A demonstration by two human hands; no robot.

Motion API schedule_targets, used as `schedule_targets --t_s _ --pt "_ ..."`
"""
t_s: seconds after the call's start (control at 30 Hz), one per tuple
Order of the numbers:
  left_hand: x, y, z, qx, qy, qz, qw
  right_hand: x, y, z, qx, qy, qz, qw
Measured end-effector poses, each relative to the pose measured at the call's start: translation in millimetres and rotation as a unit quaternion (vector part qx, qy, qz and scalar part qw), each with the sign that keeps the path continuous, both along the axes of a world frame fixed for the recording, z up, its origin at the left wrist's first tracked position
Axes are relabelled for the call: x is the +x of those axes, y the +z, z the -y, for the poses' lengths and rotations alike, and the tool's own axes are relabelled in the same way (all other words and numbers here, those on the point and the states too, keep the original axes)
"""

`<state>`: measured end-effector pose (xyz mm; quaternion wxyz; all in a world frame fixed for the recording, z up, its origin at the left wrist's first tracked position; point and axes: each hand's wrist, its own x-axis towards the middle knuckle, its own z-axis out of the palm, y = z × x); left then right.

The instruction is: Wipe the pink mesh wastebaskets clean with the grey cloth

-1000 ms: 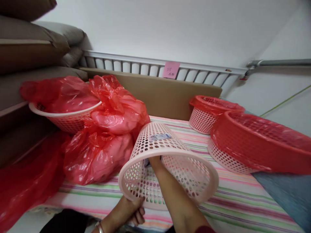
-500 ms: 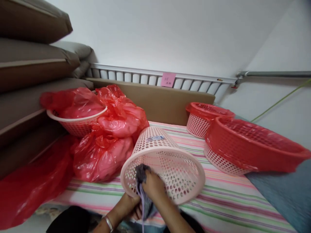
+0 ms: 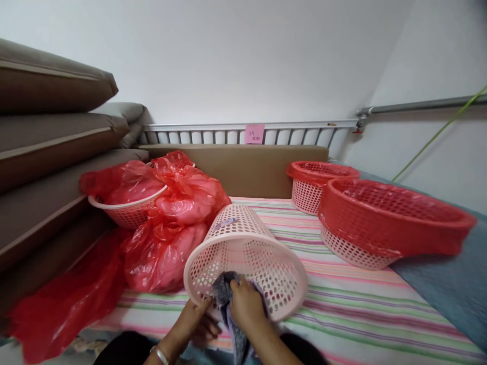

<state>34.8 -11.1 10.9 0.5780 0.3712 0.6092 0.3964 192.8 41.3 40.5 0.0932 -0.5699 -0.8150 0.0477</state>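
A pale pink perforated basket [image 3: 247,248] lies on its side on the striped sheet [image 3: 342,304], its mouth toward me. My left hand [image 3: 200,319] grips the lower left of its rim. At the mouth, my right hand [image 3: 247,304] is closed on a grey-purple cloth [image 3: 228,294] that hangs down in front of the rim.
Red plastic bags [image 3: 178,213] and a white basket lined in red [image 3: 129,203] are piled at the left. Two red-lined baskets [image 3: 380,218] stand at the right. Stacked brown cushions [image 3: 45,142] rise at the far left; a cardboard panel [image 3: 243,167] and rail stand behind.
My right arm was reaching deep inside the basket; it has drawn back to the mouth holding the cloth. The left hand stays on the rim. The view has tilted up.
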Motion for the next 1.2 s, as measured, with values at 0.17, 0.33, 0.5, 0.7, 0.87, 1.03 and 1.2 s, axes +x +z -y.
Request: schedule_targets --t_s 0.17,0.33,0.5,0.7,0.87,1.03,1.2 --pt "26.5 -4.5 -19.7 0.012 -0.029 0.028 0.999 16.8 5.2 -46.8 0.028 -0.081 0.011 0.996" --pt "28.5 -8.8 -25.6 0.012 -0.039 0.016 0.999 14.1 3.3 -60.9 0.03 -0.078 0.029 0.996" --pt "25.6 -8.5 -23.2 0.018 -0.04 0.017 0.999 7.8 2.1 -24.8 -0.006 -0.04 0.034 0.999" --pt "24.7 -7.1 -19.0 0.042 -0.048 0.02 0.998 8.9 -1.4 10.3 -0.012 0.003 0.009 1.0" --pt "25.2 -14.2 -19.2 0.04 -0.037 0.039 0.998 4.0 0.0 -37.8 0.015 -0.012 -0.001 1.0" --pt "27.4 -14.3 -18.3 0.034 -0.03 0.065 0.997 -6.8 -4.8 -105.3 0.032 -0.059 -0.019 0.998" --pt "26.5 -13.3 -17.2 0.007 -0.022 0.064 0.998 -20.0 -4.3 -157.0 0.065 -0.079 -0.047 0.994"
